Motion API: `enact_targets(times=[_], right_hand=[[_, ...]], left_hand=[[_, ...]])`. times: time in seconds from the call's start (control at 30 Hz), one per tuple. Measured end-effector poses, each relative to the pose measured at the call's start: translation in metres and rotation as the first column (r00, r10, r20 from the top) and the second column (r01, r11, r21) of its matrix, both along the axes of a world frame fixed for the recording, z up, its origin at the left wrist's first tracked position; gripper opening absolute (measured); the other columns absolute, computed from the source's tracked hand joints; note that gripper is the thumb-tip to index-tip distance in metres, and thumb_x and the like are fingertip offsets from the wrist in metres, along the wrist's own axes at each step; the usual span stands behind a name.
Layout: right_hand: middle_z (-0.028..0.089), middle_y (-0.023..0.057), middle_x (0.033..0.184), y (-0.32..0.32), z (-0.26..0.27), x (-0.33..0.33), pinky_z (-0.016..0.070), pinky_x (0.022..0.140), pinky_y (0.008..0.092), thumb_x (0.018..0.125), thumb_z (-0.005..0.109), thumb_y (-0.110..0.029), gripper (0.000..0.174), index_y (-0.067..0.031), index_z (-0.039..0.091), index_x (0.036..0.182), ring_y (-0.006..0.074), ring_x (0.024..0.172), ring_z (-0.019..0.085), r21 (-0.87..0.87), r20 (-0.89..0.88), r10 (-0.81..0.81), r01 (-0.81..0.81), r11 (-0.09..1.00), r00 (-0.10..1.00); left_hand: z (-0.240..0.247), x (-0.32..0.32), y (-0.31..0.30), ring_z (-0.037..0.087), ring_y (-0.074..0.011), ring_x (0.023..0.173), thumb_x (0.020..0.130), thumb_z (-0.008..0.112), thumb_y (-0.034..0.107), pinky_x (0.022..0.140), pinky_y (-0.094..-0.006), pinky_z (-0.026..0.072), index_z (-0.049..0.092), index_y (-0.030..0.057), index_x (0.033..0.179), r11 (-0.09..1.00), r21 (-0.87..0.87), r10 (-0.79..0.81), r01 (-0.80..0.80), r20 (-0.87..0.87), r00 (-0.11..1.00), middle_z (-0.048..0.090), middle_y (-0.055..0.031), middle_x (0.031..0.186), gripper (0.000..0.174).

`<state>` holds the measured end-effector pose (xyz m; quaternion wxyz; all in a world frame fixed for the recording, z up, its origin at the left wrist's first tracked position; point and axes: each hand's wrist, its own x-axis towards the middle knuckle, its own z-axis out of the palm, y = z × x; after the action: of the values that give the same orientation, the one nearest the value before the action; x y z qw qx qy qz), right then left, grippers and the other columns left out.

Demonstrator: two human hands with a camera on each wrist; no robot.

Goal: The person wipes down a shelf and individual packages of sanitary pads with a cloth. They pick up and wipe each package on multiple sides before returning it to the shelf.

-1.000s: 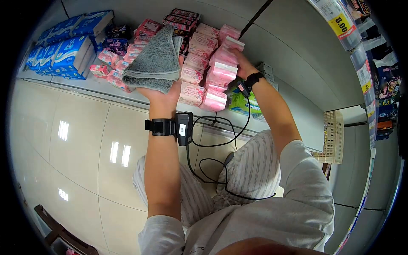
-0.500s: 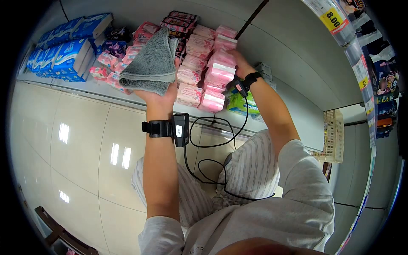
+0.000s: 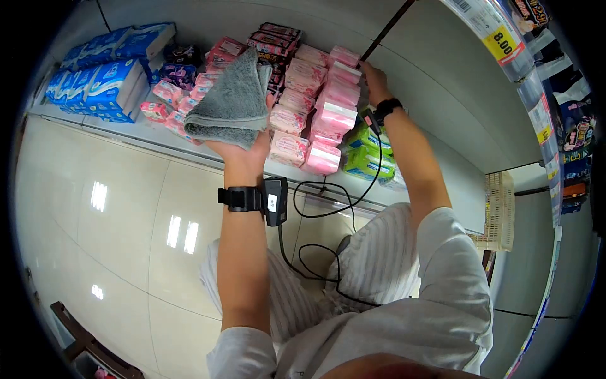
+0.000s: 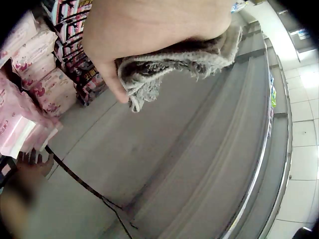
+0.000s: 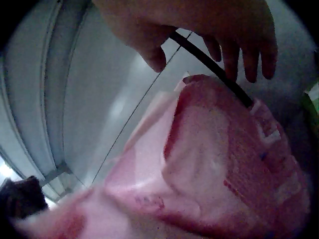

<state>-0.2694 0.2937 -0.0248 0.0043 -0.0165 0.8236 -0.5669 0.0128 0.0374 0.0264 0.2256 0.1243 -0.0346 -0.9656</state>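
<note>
Over at the left end of the low shelf (image 3: 442, 158) I see bulky blue packs (image 3: 113, 86) in a row, more stacked at the far side. Next come dark purple packs (image 3: 178, 74), then small pink packs (image 3: 169, 93) in an uneven heap.

In front of that heap, partly hiding it, is the folded grey cloth (image 3: 230, 104), held up in the person's left hand (image 3: 247, 151). That hand is closed on it, and the left wrist view shows the thumb and the cloth's frayed edge below the palm.

Just right of the cloth, black-and-pink packs (image 3: 276, 43) are piled toward the far side. Beside them runs a column of floral packs (image 3: 289, 119), then a column of glossy pink packs (image 3: 335, 117) with white bands, stacked from near to far.

The right hand (image 3: 377, 85) is by the far right end of that glossy column, open and holding nothing, fingers apart and hanging loosely; whether a fingertip touches the wrapping, I can't tell. Nearer, below its wrist, sit bright green packs (image 3: 369, 162). Farther right there's a cream plastic basket (image 3: 497, 211), and a yellow price label (image 3: 503, 43) reads 8.00.
</note>
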Motion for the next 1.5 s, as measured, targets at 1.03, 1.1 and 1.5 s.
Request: enact_targets(times=[1.03,1.1,1.5], right_hand=[[0.052,0.013,0.117,-0.036,0.082,0.109,0.0472,0.086,0.0334,0.085,0.069,-0.011,0.05,0.0017,0.044,0.126,0.0186,0.099,0.058,-0.516,-0.407,-0.123,-0.117,0.849,0.905],[0.051,0.0134,0.118,-0.047,0.102,0.135,0.0466,0.086,0.0326,0.085,0.069,-0.009,0.053,0.0026,0.041,0.128,0.0177,0.1,0.057,-0.622,-0.351,-0.097,-0.155,0.768,0.931],[0.063,0.0155,0.093,-0.157,0.009,0.165,0.0493,0.077,0.04,0.08,0.073,-0.019,0.034,-0.0024,0.056,0.105,0.0315,0.083,0.062,0.076,-0.351,0.552,-0.564,0.822,0.756]], left_hand=[[0.037,0.013,0.0,0.046,-0.0336,0.132,0.098,0.038,0.049,0.115,-0.0571,0.0299,0.044,0.0117,0.142,0.896,-0.294,0.278,-0.331,-0.207,0.938,0.049,-0.0116,0.144,0.058],[0.034,0.019,-0.006,0.046,-0.0347,0.132,0.099,0.039,0.044,0.116,-0.0541,0.0301,0.044,0.0081,0.142,0.903,-0.296,0.204,-0.31,-0.339,0.918,0.048,-0.0143,0.144,0.056],[0.087,0.089,-0.012,0.039,-0.0315,0.138,0.103,0.032,0.041,0.118,-0.051,0.0271,0.033,0.008,0.147,0.9,-0.339,0.184,-0.273,-0.273,0.944,0.039,-0.0137,0.151,0.055]])
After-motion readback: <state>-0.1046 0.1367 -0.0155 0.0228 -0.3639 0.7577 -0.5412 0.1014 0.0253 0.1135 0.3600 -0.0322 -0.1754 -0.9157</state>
